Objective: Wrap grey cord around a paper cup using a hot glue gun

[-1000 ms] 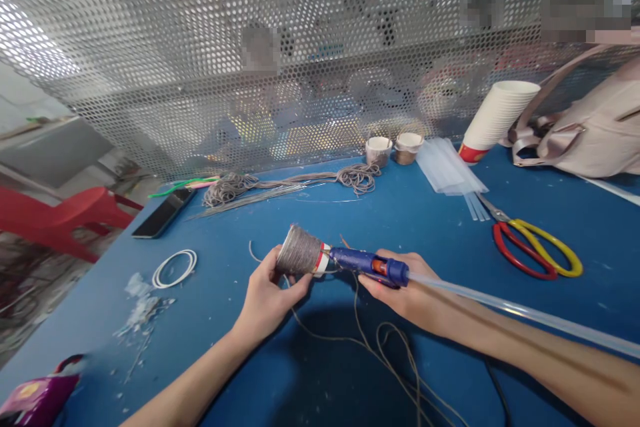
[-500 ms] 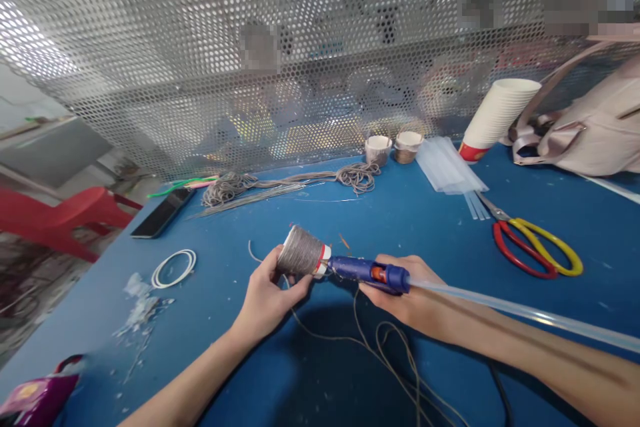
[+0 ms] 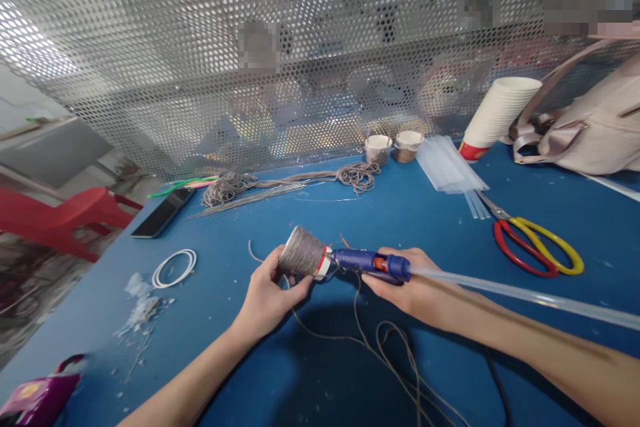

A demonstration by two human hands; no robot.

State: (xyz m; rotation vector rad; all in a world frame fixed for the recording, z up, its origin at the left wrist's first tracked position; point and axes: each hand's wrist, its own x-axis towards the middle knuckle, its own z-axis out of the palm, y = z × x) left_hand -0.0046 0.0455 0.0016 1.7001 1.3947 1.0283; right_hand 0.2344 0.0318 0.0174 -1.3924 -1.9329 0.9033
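Observation:
Lying tilted on its side, a paper cup (image 3: 303, 252) wound with grey cord is gripped in my left hand (image 3: 270, 287), thumb below and fingers behind. A white and red band at the cup's right end is bare of cord. My right hand (image 3: 410, 287) is closed around a blue hot glue gun (image 3: 367, 263). Its nozzle points left and is at the cup's banded end; whether it touches I cannot tell. A long clear glue stick (image 3: 520, 297) sticks out of the gun's back. Loose grey cord (image 3: 385, 347) trails from the cup across the blue table.
Red and yellow scissors (image 3: 537, 240), glue sticks (image 3: 450, 167) and stacked paper cups (image 3: 500, 117) lie at right. Grey cord bundles (image 3: 230, 188) and two cord-wrapped cups (image 3: 379, 149) sit behind. A phone (image 3: 164, 213) and white coil (image 3: 174, 269) are left. A perforated metal screen (image 3: 200, 80) stands behind.
The glue gun's nozzle has shifted slightly up along the cup's banded end, and its rear has moved a little right. My left hand holds nearly the same place, with the cup turned slightly.

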